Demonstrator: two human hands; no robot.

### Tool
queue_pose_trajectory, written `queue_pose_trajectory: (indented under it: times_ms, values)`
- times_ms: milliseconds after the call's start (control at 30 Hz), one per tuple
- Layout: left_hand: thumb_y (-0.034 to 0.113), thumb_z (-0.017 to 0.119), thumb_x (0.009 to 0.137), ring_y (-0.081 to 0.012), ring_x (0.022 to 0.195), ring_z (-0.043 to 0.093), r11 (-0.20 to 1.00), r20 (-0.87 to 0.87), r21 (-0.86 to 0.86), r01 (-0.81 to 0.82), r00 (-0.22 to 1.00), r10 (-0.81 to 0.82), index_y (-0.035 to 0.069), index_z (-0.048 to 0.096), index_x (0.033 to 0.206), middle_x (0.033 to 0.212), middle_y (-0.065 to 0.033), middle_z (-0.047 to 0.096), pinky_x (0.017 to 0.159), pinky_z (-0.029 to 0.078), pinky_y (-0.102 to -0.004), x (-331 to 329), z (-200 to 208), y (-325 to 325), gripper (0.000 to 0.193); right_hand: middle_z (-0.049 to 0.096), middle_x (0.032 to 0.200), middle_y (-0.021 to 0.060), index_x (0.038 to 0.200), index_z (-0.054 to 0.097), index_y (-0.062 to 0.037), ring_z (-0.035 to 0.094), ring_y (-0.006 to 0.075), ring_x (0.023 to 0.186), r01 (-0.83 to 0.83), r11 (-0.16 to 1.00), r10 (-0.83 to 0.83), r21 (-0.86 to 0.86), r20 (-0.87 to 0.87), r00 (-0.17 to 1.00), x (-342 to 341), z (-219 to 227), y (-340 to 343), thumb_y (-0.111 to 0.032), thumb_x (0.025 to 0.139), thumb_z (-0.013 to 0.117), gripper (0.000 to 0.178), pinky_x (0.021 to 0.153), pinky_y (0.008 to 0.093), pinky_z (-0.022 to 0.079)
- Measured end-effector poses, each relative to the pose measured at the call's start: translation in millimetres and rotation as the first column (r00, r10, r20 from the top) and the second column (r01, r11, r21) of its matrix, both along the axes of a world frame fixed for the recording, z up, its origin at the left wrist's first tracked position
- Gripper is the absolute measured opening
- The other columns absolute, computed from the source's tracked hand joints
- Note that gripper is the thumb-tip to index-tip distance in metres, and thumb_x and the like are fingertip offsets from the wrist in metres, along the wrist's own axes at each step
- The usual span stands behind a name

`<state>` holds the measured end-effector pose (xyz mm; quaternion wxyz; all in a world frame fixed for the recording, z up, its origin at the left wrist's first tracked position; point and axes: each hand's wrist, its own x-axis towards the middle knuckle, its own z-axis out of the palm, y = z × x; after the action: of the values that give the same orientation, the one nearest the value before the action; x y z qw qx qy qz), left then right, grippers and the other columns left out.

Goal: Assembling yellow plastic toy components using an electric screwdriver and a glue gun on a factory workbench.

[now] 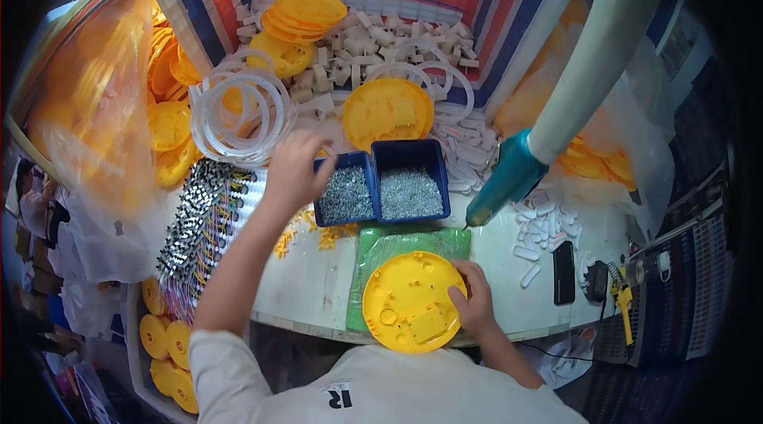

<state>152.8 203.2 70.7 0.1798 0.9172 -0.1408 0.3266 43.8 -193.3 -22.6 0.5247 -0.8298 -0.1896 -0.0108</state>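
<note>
One yellow disc (pixel 412 302): right in front of me, inner face up, overlapping the green pad, its near rim reaching over the counter's edge toward my shirt; small posts, a ring and a rectangular outline show on it.
Right hand (pixel 474 295): closed on the disc's right rim, thumb on the upper face; I'd judge that this grip steadies it and leaves most of that face uncovered.
Left hand (pixel 299 168): fingers bent, by the left blue bin; too blurred, so I cannot tell whether it pinches anything.
Green pad (pixel 373 247): under the disc, film-wrapped, probably to spare its surface from the counter (pixel 318 289).
Left blue bin (pixel 342 220) and right blue bin (pixel 408 155): side by side behind the pad, both holding small metal parts (pixel 346 193), likely for a short reach.
Teal driver (pixel 509 178): points down beside the pad's far right corner, presumably hung within reach.
Farther out: clear rings (pixel 208 118) left, pale blocks (pixel 342 66) heaped behind, a black phone (pixel 563 273) right.
Writing: a dark print (pixel 340 398) on my shirt (pixel 381 388); I make out no brands elsewhere.
</note>
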Motion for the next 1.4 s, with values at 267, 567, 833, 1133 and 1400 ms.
queue_pose_trajectory:
  times_ms: [267,567,833,1133,1400]
  values:
    - [0.034,0.071,0.086,-0.0383,0.114,0.069,0.834,-0.46,0.456,-0.31,0.72,0.519,0.007,0.072,0.122,0.121,-0.0191,0.072,0.102,0.052,-0.0471,187,-37,67,0.045,0.064,0.127,0.023,0.117,0.07,0.002,0.063,0.0378,0.117,-0.016,0.993,0.011,0.12,0.038,0.999,-1,-2,5,-0.013,0.085,0.067,0.035,0.104,0.0418,0.05]
    - [0.026,0.058,0.095,-0.0302,0.121,0.069,0.594,-0.262,0.689,-0.414,0.622,0.738,0.015,0.076,0.12,0.129,-0.0122,0.074,0.106,0.041,-0.0632,227,-83,41,0.033,0.063,0.124,0.0225,0.11,0.072,0.0019,0.063,0.0351,0.115,-0.02,0.995,0.018,0.102,0.015,1.0,-6,-5,2,-0.011,0.083,0.065,0.031,0.102,0.0412,0.049]
    - [0.033,0.066,0.092,-0.0332,0.119,0.068,0.689,-0.397,0.673,-0.268,0.655,0.643,0.014,0.074,0.119,0.123,-0.0132,0.074,0.101,0.038,-0.0689,204,-34,33,0.034,0.066,0.121,0.0225,0.107,0.073,0.0014,0.065,0.0367,0.112,0.023,0.989,-0.027,0.145,0.024,0.999,-2,-4,0,-0.015,0.084,0.07,0.028,0.099,0.0417,0.052]
    - [0.035,0.071,0.098,-0.0239,0.106,0.07,0.767,-0.056,-0.624,-0.153,0.987,0.151,-0.001,0.053,0.135,0.113,-0.0153,0.071,0.087,0.054,-0.0335,123,27,42,0.055,0.067,0.12,0.0223,0.105,0.073,0.0009,0.065,0.0379,0.11,0.004,0.991,-0.012,0.132,0.058,0.998,-2,-3,3,-0.01,0.085,0.07,0.022,0.098,0.0431,0.052]
    - [0.051,0.041,0.111,-0.0288,0.116,0.069,-0.039,-0.078,-0.99,-0.135,0.762,-0.642,0.004,0.043,0.15,0.131,-0.0145,0.065,0.102,0.054,-0.0436,-77,-8,-78,0.061,0.066,0.117,0.02,0.106,0.072,-0.0011,0.065,0.0368,0.103,-0.029,0.995,0.061,-0.091,0.379,0.923,5,39,4,-0.001,0.079,0.076,0.028,0.085,0.0427,0.055]
